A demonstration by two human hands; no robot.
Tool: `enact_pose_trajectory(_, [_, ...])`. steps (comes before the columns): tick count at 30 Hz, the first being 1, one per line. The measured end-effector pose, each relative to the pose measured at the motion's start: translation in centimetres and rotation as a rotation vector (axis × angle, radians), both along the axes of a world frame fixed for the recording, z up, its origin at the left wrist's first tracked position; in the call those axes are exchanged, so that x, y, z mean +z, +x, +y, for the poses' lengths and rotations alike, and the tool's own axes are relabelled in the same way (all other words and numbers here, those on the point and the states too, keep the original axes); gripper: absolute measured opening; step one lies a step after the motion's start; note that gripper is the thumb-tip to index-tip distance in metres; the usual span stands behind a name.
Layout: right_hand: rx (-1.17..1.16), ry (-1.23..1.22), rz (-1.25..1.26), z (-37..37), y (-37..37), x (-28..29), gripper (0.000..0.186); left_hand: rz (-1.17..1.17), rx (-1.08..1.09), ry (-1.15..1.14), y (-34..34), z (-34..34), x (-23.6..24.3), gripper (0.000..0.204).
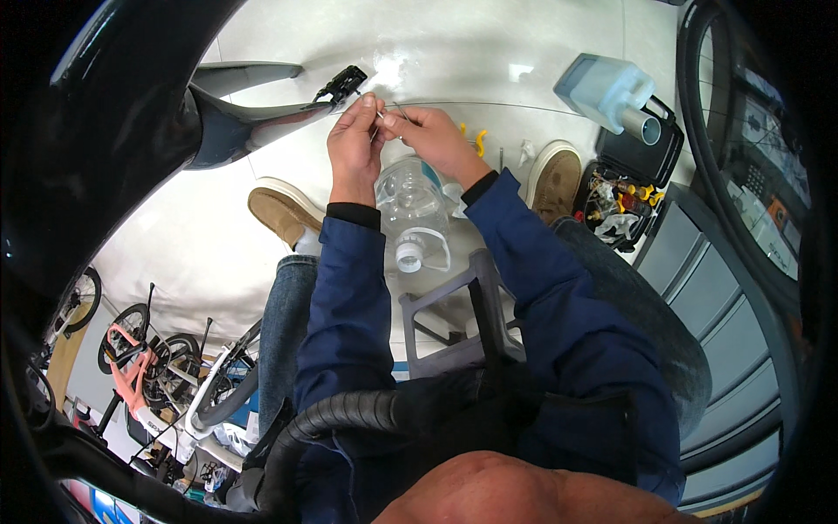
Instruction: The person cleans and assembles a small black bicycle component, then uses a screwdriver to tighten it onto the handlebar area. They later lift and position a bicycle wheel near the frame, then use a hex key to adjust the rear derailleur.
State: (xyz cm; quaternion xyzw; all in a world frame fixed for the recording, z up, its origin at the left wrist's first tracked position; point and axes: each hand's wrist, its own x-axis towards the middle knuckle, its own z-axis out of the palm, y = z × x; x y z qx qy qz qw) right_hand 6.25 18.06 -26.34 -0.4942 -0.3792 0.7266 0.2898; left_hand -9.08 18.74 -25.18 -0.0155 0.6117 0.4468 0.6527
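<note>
My left hand [354, 140] and my right hand [428, 138] are raised together over the white tiled floor, fingertips pinching a thin metal wire or cable end [381, 114] between them. Both sleeves are dark blue. Just left of the hands sit a black bicycle pedal [342, 85] and a dark crank arm [262, 118]. Below the hands lies a clear plastic jug [410, 210] with a white cap. What the wire connects to is too small to tell.
An open black tool case [630, 188] with small parts lies at right, next to a pale blue container [604, 89]. Two yellow hooks [476, 140] lie on the floor. A grey stool [463, 314] stands between my tan shoes [281, 212]. A bicycle wheel [742, 131] curves along the right; bicycles [144, 358] stand lower left.
</note>
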Motion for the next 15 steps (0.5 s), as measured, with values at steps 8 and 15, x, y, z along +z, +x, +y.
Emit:
enact_pose_trajectory(8, [-0.218, -0.147, 0.148, -1.4, -0.1, 0.5, 0.025, -0.030, 0.047, -0.006, 0.0, 0.2, -0.8, 0.018])
enact_pose_trajectory(15, [-0.139, 0.032, -0.123, -1.9, -0.6, -0.4, 0.022, 0.025, 0.052, 0.036, 0.2, 0.4, -0.5, 0.013])
